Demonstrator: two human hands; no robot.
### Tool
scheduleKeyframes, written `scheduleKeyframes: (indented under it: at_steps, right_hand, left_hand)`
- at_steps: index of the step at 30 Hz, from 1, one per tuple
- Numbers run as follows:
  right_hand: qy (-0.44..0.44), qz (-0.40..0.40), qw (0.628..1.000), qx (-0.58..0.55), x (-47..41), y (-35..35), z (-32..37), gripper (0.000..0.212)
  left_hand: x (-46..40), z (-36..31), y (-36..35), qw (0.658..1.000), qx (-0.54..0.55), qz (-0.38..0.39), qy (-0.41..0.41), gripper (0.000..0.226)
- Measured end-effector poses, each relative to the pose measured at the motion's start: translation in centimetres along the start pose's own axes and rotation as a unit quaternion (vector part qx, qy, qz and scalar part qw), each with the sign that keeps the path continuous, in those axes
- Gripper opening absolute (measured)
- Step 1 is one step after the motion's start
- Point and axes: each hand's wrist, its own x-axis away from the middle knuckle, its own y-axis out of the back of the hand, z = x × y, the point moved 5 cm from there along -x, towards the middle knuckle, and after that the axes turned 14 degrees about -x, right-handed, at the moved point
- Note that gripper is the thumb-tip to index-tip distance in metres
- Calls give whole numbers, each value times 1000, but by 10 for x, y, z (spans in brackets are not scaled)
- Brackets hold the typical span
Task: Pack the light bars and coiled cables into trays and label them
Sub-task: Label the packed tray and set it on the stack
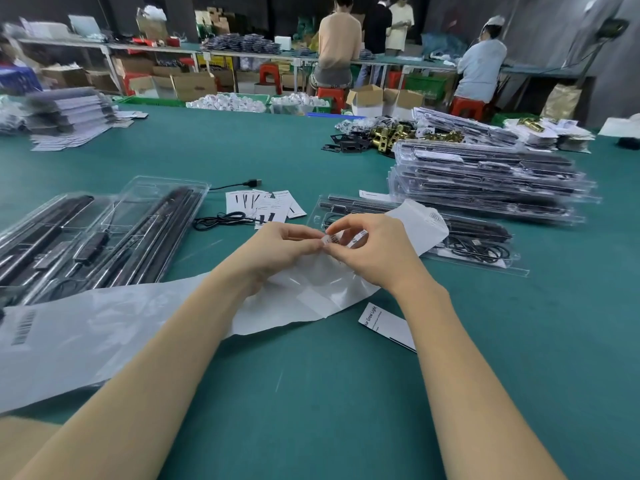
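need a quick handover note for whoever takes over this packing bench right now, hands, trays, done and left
Left hand and right hand both pinch a barcode label over the label backing sheet.
Filled tray lies just behind the hands, partly under the sheet.
Done: stack of packed trays, far right.
Left: open trays on the left, a loose coiled cable, and sticking this label.

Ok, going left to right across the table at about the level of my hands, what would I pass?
open trays with light bars → coiled black cable → left hand → barcode label → right hand → packed tray
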Motion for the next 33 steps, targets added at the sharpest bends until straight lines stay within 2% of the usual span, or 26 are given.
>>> scheduleKeyframes:
  at_steps: [5, 15, 24, 29, 33]
  right_hand:
    - [-55, -2, 997, -60, 2, 2, -6, 25]
    - [-131, 8, 978, -163, 5, 3, -11, 3]
    - [-47, 49, 992, -108, 6, 8, -2, 12]
    - [-16, 87, 994, -59, 6, 11, 0, 26]
    - [0, 78, 993, -83, 7, 14, -1, 19]
  left_hand:
    - [0, -2, 1, 999, 20, 8, -26, 20]
    - [5, -14, 5, 994, -27, 20, -100, 12]
    - [3, -9, 4, 996, -34, 10, -80, 11]
    - [2, -8, 3, 997, -38, 17, -71, 12]
    - [3, -7, 4, 997, -36, 18, -60, 10]
